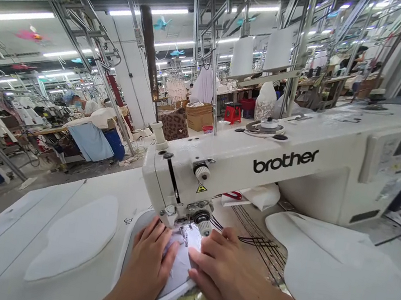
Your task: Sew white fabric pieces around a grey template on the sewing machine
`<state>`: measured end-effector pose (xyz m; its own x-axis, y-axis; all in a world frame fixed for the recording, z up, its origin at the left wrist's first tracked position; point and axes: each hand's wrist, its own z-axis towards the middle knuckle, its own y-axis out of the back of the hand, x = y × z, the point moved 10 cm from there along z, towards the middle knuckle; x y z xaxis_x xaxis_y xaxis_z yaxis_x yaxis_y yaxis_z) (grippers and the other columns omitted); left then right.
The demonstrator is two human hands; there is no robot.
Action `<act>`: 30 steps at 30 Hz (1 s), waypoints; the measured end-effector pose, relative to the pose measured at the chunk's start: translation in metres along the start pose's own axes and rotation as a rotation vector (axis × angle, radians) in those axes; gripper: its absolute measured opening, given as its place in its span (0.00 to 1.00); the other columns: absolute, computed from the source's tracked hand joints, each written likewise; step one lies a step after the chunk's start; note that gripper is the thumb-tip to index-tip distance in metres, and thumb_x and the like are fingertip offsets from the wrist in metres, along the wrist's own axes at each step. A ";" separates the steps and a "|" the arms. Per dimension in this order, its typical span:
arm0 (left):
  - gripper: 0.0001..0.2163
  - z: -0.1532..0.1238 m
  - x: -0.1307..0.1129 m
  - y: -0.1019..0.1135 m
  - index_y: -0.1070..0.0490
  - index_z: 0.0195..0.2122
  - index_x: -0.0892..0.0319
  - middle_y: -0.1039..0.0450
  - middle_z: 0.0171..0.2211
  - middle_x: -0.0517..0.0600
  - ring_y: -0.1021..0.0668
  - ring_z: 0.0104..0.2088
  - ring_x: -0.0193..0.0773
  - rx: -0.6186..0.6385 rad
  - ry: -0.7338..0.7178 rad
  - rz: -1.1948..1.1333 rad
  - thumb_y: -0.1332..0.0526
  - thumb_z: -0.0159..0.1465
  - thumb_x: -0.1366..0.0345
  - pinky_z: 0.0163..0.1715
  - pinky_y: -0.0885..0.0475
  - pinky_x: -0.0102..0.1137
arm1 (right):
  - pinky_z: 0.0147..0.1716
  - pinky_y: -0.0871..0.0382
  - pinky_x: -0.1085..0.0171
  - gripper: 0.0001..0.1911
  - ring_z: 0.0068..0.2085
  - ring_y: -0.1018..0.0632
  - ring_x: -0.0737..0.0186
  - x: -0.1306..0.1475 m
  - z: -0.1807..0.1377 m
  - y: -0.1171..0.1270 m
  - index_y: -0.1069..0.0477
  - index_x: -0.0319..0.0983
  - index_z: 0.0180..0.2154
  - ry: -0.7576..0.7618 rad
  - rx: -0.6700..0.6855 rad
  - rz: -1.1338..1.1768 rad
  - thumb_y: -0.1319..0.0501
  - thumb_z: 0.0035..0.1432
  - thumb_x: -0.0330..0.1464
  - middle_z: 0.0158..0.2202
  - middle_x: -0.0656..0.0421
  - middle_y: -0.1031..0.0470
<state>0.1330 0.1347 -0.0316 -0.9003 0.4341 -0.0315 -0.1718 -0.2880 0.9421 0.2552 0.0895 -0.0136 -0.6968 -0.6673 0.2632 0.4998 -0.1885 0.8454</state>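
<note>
A white fabric piece [178,268] lies under the lit presser foot [184,235] of a white Brother sewing machine [222,158]. My left hand [149,253] rests flat on the fabric's left side, fingers stretched forward and thumb apart. On the other side, my right hand [226,265] has its fingers curled, with thumb and index fingertip at the fabric's right edge; they seem to pinch it. Both hands are close to the needle area. The fabric under my left palm is hidden.
A cut white panel [75,239] lies on the table at the left. More white fabric [341,268] is spread at the right, below the machine arm. Dark threads [258,243] cross the table beside my right hand. Behind stand thread cones [242,58] and a red stool [233,113].
</note>
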 end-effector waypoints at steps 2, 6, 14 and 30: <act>0.15 0.002 -0.001 0.001 0.26 0.48 0.60 0.22 0.46 0.55 0.26 0.53 0.52 0.006 -0.029 -0.017 0.50 0.69 0.63 0.52 0.30 0.51 | 0.45 0.47 0.56 0.03 0.40 0.32 0.58 0.001 0.000 0.000 0.32 0.42 0.39 0.003 -0.002 0.003 0.43 0.65 0.33 0.35 0.61 0.30; 0.13 0.008 -0.005 0.005 0.26 0.39 0.58 0.23 0.39 0.53 0.24 0.49 0.50 0.030 -0.093 -0.049 0.51 0.69 0.63 0.50 0.29 0.51 | 0.45 0.46 0.55 0.04 0.39 0.32 0.58 0.002 0.002 -0.002 0.32 0.41 0.37 -0.002 0.026 0.006 0.43 0.66 0.34 0.35 0.61 0.30; 0.15 0.017 -0.006 0.008 0.29 0.29 0.58 0.24 0.31 0.52 0.22 0.37 0.45 0.078 -0.210 -0.092 0.51 0.70 0.62 0.43 0.27 0.46 | 0.46 0.44 0.54 0.06 0.42 0.31 0.56 0.004 0.002 -0.006 0.31 0.40 0.39 -0.028 0.095 0.016 0.42 0.66 0.36 0.37 0.59 0.29; 0.13 0.020 -0.007 -0.008 0.23 0.34 0.59 0.20 0.33 0.54 0.20 0.42 0.44 0.014 0.076 0.008 0.48 0.66 0.73 0.53 0.28 0.43 | 0.41 0.42 0.57 0.09 0.37 0.25 0.56 0.016 0.000 0.005 0.33 0.42 0.46 0.165 -0.139 -0.025 0.41 0.63 0.31 0.36 0.60 0.25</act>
<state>0.1488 0.1505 -0.0324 -0.9294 0.3659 -0.0490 -0.1598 -0.2789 0.9469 0.2465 0.0781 -0.0056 -0.6222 -0.7677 0.1534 0.5575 -0.2969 0.7753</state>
